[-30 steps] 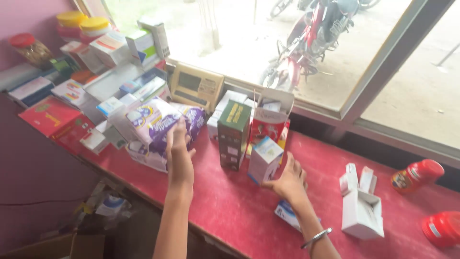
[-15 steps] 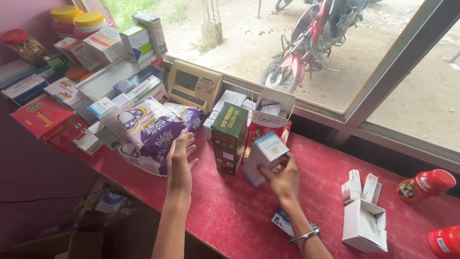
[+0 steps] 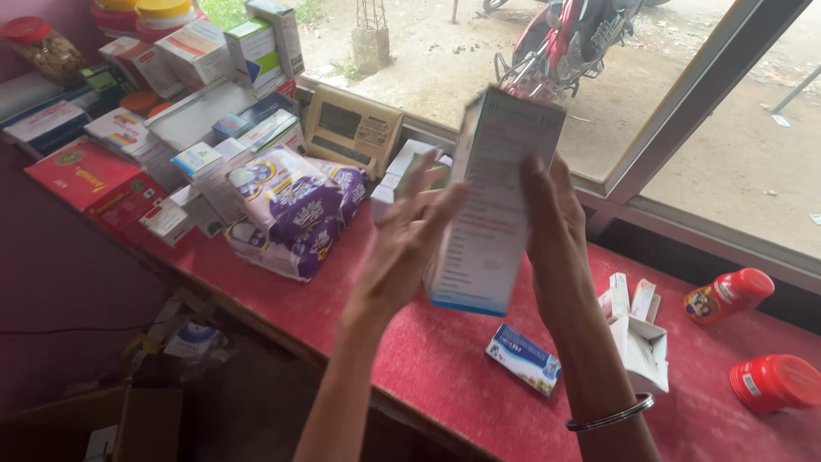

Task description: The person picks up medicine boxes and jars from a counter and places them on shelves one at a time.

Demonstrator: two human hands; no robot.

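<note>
Both hands have come up off the tabletop since a moment ago, and a tall white carton [image 3: 496,205] that was not in the air before now stands lifted between them, well above the surface.

Largest first: the red tabletop [image 3: 445,359] runs along under the window, with a motorbike [image 3: 573,43] parked outside on the bare ground. At the far left sits a crowd of boxes and packets — a flat red box [image 3: 81,171] at the edge, purple-and-white soft packs [image 3: 291,210] just beside the left forearm, and a beige desk calculator [image 3: 352,128] against the window ledge.

The carton is upright, tilted slightly, its printed face toward the camera. The right hand [image 3: 556,231] grips its right edge, fingers curled round the side, with a metal bangle [image 3: 609,417] on the wrist. The left hand [image 3: 410,239] is at the carton's left edge with fingers spread; whether it presses the carton I cannot tell.

Smaller things lie to the right: an opened white box [image 3: 646,351] near the right forearm, two red lidded jars [image 3: 774,381] further off, and a small blue-and-white box [image 3: 523,359] flat on the tabletop below the carton.
</note>
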